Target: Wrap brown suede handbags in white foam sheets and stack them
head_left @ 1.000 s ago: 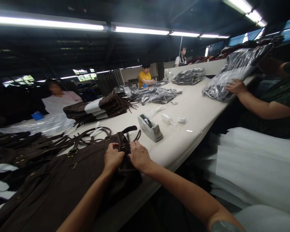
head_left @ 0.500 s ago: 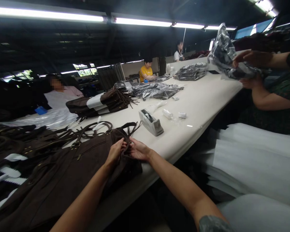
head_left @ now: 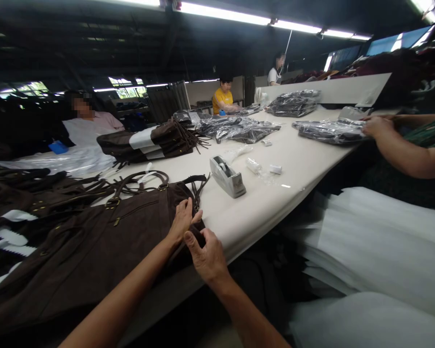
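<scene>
A dark brown handbag (head_left: pixel 130 237) with a zipped pocket, looped handles and thin straps lies flat along the near edge of the table. My left hand (head_left: pixel 183 221) rests against its right end, fingers stretched out over the side and thumb apart. Lower down, my right hand (head_left: pixel 209 255) curls its fingers around the bag's bottom right corner, thumb on the near side; the fingertips are partly hidden. Just beyond both hands stands a grey tape dispenser (head_left: pixel 227 178).
More brown bags (head_left: pixel 58 193) with white paper wraps lie left, and a wrapped bundle (head_left: pixel 148 142) lies behind. Plastic-bagged goods (head_left: pixel 239 128) occupy the far table (head_left: pixel 293 159). A co-worker's hand (head_left: pixel 380 126) holds a plastic-bagged item (head_left: pixel 329 130). White sheets (head_left: pixel 377 241) are stacked at right.
My right hand has moved down from the straps to the bag's lower corner. My left hand has loosened its pinch and spread its fingers. The co-worker has lowered the plastic-bagged item onto the table.
</scene>
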`<state>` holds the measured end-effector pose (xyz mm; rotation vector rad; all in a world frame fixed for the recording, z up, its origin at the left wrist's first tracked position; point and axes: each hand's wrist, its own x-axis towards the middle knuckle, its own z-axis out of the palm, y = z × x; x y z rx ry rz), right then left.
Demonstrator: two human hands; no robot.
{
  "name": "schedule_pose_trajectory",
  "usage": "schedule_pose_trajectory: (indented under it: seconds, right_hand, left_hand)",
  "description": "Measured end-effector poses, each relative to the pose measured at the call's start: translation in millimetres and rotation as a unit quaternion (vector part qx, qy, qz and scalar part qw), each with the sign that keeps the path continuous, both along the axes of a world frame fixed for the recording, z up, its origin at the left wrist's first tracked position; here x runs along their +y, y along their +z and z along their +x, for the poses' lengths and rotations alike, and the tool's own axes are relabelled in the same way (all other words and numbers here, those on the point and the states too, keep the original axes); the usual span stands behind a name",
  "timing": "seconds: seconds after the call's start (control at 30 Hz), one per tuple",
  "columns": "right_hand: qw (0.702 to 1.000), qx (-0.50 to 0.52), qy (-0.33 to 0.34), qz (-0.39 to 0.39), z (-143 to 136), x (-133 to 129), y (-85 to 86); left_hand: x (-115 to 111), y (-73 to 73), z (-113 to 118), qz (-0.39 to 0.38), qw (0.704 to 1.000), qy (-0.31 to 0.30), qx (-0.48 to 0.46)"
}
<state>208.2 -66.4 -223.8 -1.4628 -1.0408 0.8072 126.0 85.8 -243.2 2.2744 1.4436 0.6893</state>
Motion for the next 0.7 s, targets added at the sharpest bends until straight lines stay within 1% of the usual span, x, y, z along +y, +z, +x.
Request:
schedule_pose_trajectory:
  seconds: [0.1, 0.17, 0.3, 0.37, 0.43, 0.5, 0.57, 0.63, 0.7]
  right_hand:
    - [0.992, -0.081, -0.089, -0.025, -11, 3, 3.1]
    - [0.984, -0.129, -0.121, -0.023, -18, 6, 3.8]
    - [0.963, -0.209, -0.170, 0.017, -28, 3, -1.6]
    - [0.952, -0.230, -0.195, 0.057, -31, -2, -8.2]
    - [0.940, -0.260, -0.192, 0.108, -33, -9, -17.7]
    - [0.926, -0.307, -0.158, 0.154, -33, -16, -29.5]
    - [0.913, -0.347, -0.117, 0.179, -32, -23, -41.5]
    - [0.906, -0.364, -0.092, 0.194, -30, -28, -51.3]
    - [0.904, -0.370, -0.081, 0.200, -27, -30, -57.4]
  left_hand:
    - [-6, -3.0, -1, 0.032, 0.999, -0.015, 0.033]
    - [-9, -3.1, -1, 0.051, 0.997, -0.019, 0.047]
    - [-14, -2.6, 0, 0.089, 0.994, -0.019, 0.063]
    - [-18, -3.2, 1, 0.099, 0.993, -0.016, 0.068]
    - [-20, -4.1, 2, 0.103, 0.991, -0.008, 0.087]
    - [-21, -4.5, 3, 0.102, 0.987, 0.001, 0.122]
    - [-19, -4.0, 4, 0.087, 0.981, 0.002, 0.174]
    - [-12, -2.4, 5, 0.063, 0.975, -0.005, 0.211]
    - [1, 0.5, 6, 0.046, 0.973, -0.011, 0.226]
